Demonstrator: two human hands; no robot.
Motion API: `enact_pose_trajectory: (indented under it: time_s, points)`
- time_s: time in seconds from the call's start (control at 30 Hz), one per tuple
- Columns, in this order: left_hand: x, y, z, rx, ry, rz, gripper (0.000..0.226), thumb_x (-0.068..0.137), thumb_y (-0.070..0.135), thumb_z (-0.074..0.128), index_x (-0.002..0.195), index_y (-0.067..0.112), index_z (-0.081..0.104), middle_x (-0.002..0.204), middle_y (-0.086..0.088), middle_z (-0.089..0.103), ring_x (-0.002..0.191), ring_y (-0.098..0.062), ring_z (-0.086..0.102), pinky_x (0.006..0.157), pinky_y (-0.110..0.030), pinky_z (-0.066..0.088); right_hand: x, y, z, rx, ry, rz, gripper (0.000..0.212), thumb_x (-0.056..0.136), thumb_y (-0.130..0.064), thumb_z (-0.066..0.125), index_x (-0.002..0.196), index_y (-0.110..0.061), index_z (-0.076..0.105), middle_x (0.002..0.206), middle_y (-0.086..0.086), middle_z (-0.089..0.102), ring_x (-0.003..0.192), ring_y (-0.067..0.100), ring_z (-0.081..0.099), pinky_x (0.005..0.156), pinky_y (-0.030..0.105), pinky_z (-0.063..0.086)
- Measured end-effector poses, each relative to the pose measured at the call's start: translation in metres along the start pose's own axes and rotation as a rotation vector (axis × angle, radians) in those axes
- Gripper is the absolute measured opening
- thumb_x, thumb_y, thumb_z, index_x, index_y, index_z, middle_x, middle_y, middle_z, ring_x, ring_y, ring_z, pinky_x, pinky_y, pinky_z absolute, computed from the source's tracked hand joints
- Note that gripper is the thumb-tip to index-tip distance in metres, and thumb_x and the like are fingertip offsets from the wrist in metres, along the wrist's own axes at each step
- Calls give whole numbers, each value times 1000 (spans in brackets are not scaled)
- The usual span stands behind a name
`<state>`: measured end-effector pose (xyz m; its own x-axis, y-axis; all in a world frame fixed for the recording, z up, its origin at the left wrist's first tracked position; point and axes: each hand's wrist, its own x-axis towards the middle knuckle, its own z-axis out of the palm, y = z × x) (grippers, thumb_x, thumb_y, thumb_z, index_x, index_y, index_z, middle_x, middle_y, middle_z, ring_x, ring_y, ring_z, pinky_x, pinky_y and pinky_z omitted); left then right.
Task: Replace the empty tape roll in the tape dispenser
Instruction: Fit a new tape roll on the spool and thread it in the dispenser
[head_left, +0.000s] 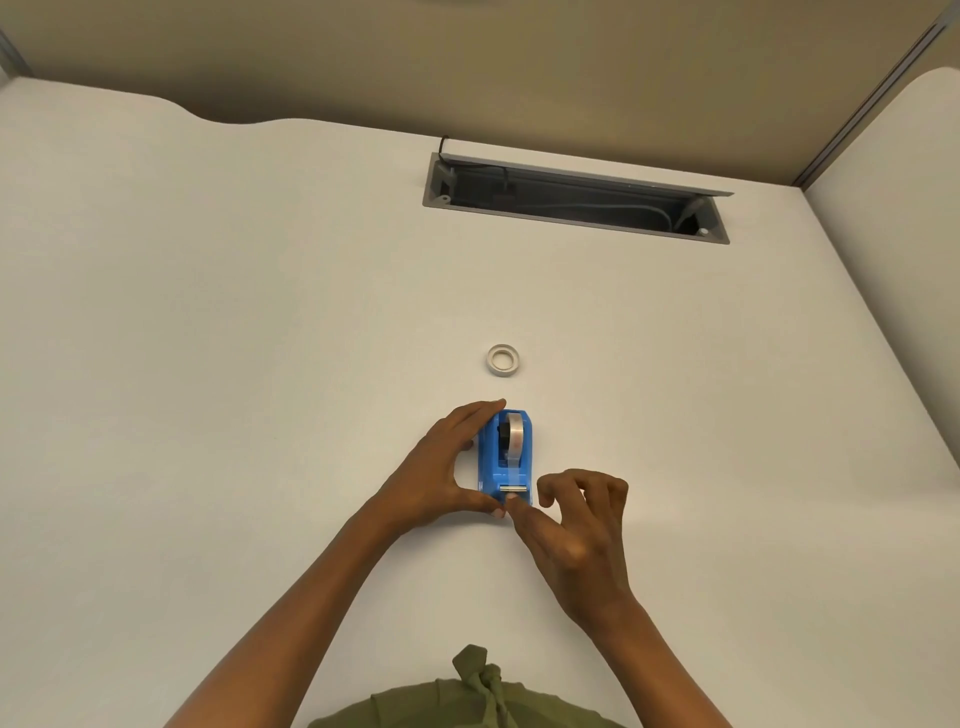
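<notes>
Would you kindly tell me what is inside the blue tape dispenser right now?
The blue tape dispenser holds a tape roll, its strip running down to the cutter. The dispenser's walls hide the roll's lower part.

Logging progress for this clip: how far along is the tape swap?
Nearly done. A roll sits in the blue dispenser, and a thin ring, likely the old core, lies apart on the desk. The left hand steadies the dispenser; the right hand presses at the cutter. Left: letting go, perhaps discarding the ring.
</notes>
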<state>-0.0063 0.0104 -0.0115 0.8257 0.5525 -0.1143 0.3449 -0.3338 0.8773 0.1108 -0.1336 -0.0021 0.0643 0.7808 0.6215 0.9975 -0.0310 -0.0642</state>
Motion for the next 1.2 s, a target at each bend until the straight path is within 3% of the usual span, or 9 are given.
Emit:
enact_pose_trajectory:
  time_s: [0.33,0.47,0.57,0.67,0.77,0.83,0.9,1.0,1.2]
  points:
    - [0,0,2,11,5,-29,99,60,36,84,122,62,11,135,28,25,121,1,37,92,-6,31,-12,5,4,-97,-34,-82,17,71,-23,72,87,-16,75,105,5,46,93,21,47,77,37,29]
    - [-1,-2,2,-2,12,-30,102,58,38,85,132,54,16,141,22,30,124,-1,39,97,-12,34,-17,8,4,-72,-45,-55,16,74,-21,71,89,-18,75,104,4,46,93,21,47,77,37,30]
    - [-1,-2,2,-3,2,-41,105,58,37,85,135,48,16,140,23,29,123,-1,39,93,-8,32,-20,11,4,101,-90,86,14,76,-25,74,86,-16,73,102,2,47,92,19,48,75,28,36]
    - [-3,-1,1,-19,0,-54,106,57,33,86,137,46,17,139,22,30,121,0,39,92,-7,32,-11,18,-2,434,-116,431,14,76,-26,71,84,-15,71,94,-3,49,85,12,51,70,14,41]
    - [-3,-1,1,-38,3,-70,107,56,32,87,134,51,17,137,24,33,118,2,41,87,-2,34,2,33,-7,719,-190,708,39,70,-29,78,105,-21,65,98,-8,58,88,9,58,68,14,47]
    - [-3,-1,0,-42,-3,-78,107,55,33,87,134,50,17,136,25,33,117,2,42,85,0,34,7,43,-4,806,-355,747,71,64,-35,81,128,-26,50,114,-15,58,101,3,57,76,14,49]
    - [-3,-2,-1,-45,-17,-85,108,56,31,87,139,42,19,140,21,33,119,0,42,86,-1,35,10,47,0,826,-496,711,84,61,-39,82,134,-33,41,124,-18,55,107,1,55,81,13,49]
    - [-4,-1,-3,-52,-29,-97,108,58,27,87,141,36,19,141,19,32,119,-2,43,83,2,36,13,48,5,837,-587,679,85,62,-36,83,134,-41,37,127,-19,53,108,4,56,84,14,49]
    - [-4,2,-3,-47,-21,-109,107,57,27,87,141,36,20,141,19,32,118,-1,42,81,3,36,19,45,7,883,-554,667,76,67,-23,81,129,-41,40,124,-21,52,108,-6,52,82,11,48]
